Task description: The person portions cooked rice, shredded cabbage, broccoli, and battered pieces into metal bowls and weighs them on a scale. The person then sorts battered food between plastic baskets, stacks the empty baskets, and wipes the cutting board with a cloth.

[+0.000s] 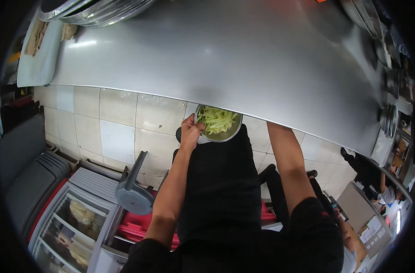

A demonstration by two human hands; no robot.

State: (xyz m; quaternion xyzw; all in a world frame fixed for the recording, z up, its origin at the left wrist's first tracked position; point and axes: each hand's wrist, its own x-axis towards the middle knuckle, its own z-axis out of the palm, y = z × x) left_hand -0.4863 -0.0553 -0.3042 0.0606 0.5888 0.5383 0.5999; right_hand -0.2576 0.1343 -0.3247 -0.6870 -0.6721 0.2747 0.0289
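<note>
A round metal bowl (225, 136) holds shredded pale green leaves (216, 119), just below the front edge of the steel counter (207, 68). My left hand (190, 132) grips the bowl's left rim, its thumb over the inside. The bowl's far side is hidden beneath the counter edge. My right forearm reaches under the counter to the right of the bowl, and the hand is hidden there.
Stacked metal pans (102, 13) stand at the counter's back left, beside a white board (39, 50). More metal bowls (389, 120) line the right end. A glass-topped freezer (75, 223) is at lower left. Other people are at the lower right.
</note>
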